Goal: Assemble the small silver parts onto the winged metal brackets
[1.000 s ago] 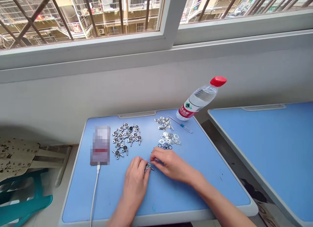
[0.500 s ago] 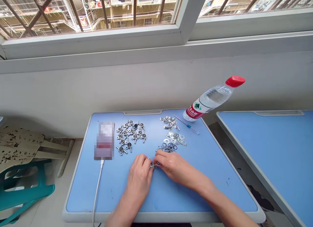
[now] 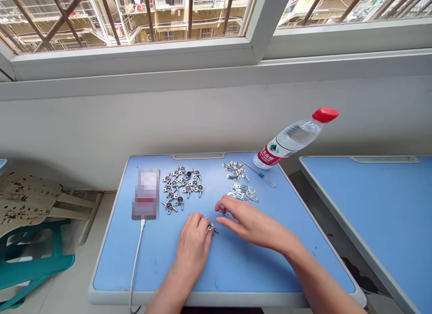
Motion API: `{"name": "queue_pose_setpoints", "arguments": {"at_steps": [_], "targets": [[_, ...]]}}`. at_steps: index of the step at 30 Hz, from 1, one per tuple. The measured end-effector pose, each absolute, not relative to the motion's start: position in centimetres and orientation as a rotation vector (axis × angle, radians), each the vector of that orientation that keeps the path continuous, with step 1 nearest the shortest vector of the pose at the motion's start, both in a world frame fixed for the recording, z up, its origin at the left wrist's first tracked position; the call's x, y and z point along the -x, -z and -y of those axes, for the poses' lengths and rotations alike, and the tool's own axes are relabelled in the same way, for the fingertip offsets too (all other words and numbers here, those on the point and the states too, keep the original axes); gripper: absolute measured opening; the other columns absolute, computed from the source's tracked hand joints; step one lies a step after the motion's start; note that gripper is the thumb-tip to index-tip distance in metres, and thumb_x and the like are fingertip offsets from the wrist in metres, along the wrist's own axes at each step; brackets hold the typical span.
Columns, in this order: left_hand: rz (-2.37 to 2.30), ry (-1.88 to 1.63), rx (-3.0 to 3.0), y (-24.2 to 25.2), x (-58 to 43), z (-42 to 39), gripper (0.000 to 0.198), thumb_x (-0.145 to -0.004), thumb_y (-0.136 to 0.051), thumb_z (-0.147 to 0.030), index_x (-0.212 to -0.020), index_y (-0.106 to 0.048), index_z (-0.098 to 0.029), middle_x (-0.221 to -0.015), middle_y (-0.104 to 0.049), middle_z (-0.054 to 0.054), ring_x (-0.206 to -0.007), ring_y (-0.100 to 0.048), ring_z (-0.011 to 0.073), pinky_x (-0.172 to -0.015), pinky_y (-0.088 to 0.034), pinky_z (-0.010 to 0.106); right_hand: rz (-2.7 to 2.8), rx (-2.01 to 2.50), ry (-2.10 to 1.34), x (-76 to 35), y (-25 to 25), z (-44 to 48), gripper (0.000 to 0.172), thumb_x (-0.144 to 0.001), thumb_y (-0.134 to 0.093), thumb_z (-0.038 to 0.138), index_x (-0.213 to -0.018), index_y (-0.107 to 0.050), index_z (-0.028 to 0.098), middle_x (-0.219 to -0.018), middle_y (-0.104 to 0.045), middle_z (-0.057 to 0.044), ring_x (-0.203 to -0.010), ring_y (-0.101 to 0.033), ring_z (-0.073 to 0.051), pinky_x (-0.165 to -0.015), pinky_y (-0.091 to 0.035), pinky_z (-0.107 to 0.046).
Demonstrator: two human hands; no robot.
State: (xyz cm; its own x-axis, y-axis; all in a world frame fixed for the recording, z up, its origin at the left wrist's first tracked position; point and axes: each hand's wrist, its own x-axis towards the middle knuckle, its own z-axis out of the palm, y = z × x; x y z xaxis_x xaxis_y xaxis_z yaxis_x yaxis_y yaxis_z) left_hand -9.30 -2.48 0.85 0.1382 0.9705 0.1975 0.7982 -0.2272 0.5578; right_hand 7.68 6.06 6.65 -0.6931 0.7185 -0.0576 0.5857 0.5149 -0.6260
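My left hand (image 3: pixel 194 246) rests on the blue desk (image 3: pixel 236 264), fingers closed round a small metal part (image 3: pixel 212 228) that sticks out at its fingertips. My right hand (image 3: pixel 246 221) lies just to the right, thumb and forefinger pinched at a tiny piece (image 3: pixel 222 210) near a heap of dark rings. Behind the hands lie a cluster of assembled metal pieces (image 3: pixel 180 185), a pile of small metal bits (image 3: pixel 233 169) and a pile of flat metal plates (image 3: pixel 245 192).
A phone (image 3: pixel 146 193) on a white cable (image 3: pixel 135 264) lies at the desk's left. A small screwdriver (image 3: pixel 258 173) and a red-capped water bottle (image 3: pixel 290 138) are at the back right. A second blue desk (image 3: pixel 371 201) stands to the right, stools (image 3: pixel 30 242) to the left.
My right hand has drawn away from my left hand, up and back toward the rings. My left hand keeps the metal part.
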Motion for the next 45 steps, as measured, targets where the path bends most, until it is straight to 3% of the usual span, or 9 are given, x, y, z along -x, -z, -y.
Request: {"name": "queue_pose_setpoints", "arguments": {"at_steps": [5,9,12,21,35,41,45], "targets": [[-1.699,-0.761,-2.089,-0.9,9.4,2.4,0.013,-0.090,-0.051,-0.009,-0.090,-0.054,-0.021,-0.089,-0.058,0.003,-0.083,-0.058,0.0197,-0.071,-0.050,0.032,2.227,1.013,-1.210,-8.5,-7.4,-6.3,0.033,-0.102,-0.033,0.032,-0.090,-0.062,0.022,-0.084,-0.061,-0.004,-0.074,-0.058,-0.016,-0.068,-0.049,-0.030],[-1.696,-0.795,-2.079,-0.8,9.4,2.3,0.012,-0.089,-0.052,-0.008,-0.091,-0.054,-0.021,-0.088,-0.057,0.002,-0.082,-0.058,0.0194,-0.070,-0.049,0.031,2.095,0.875,-1.247,-8.4,-6.5,-5.9,0.024,-0.098,-0.047,0.032,-0.093,-0.069,0.024,-0.087,-0.059,-0.004,-0.081,-0.057,-0.017,-0.072,-0.049,-0.031],[-1.695,-0.800,-2.075,-0.9,9.3,2.3,0.012,-0.089,-0.052,-0.009,-0.092,-0.055,-0.020,-0.088,-0.057,0.002,-0.082,-0.058,0.0193,-0.070,-0.049,0.031,2.045,0.824,-1.273,-8.3,-6.0,-5.6,0.019,-0.095,-0.050,0.026,-0.091,-0.069,0.022,-0.082,-0.059,-0.004,-0.075,-0.056,-0.016,-0.067,-0.048,-0.030],[-1.700,-0.818,-2.053,-1.0,9.3,2.0,0.014,-0.086,-0.052,-0.008,-0.089,-0.055,-0.021,-0.086,-0.058,0.002,-0.080,-0.059,0.0186,-0.069,-0.048,0.029,2.116,0.692,-1.125,-8.4,-5.8,-5.4,0.017,-0.099,-0.043,0.021,-0.091,-0.058,0.020,-0.088,-0.060,-0.006,-0.081,-0.055,-0.017,-0.072,-0.047,-0.030],[-1.691,-0.817,-2.033,-1.0,9.2,2.0,0.015,-0.086,-0.055,-0.006,-0.089,-0.055,-0.021,-0.086,-0.057,0.002,-0.081,-0.057,0.0189,-0.069,-0.046,0.029,2.129,0.608,-1.054,-8.2,-5.3,-5.3,0.016,-0.099,-0.042,0.016,-0.093,-0.056,0.019,-0.089,-0.058,-0.006,-0.083,-0.054,-0.017,-0.073,-0.048,-0.030],[-1.694,-0.804,-2.028,-1.0,9.2,2.1,0.015,-0.086,-0.055,-0.005,-0.087,-0.053,-0.020,-0.087,-0.057,0.002,-0.081,-0.057,0.0191,-0.069,-0.045,0.029,2.194,0.579,-0.996,-7.9,-5.5,-5.3,0.018,-0.099,-0.042,0.016,-0.092,-0.058,0.018,-0.089,-0.059,-0.007,-0.081,-0.056,-0.016,-0.070,-0.048,-0.029],[-1.703,-0.802,-2.045,-1.0,9.2,2.1,0.014,-0.088,-0.053,-0.007,-0.085,-0.052,-0.021,-0.085,-0.057,0.002,-0.080,-0.056,0.0192,-0.067,-0.045,0.029,2.258,0.533,-0.770,-7.5,-5.2,-5.0,0.017,-0.100,-0.043,0.016,-0.098,-0.060,0.018,-0.079,-0.064,-0.005,-0.072,-0.055,-0.016,-0.063,-0.047,-0.028]]}}
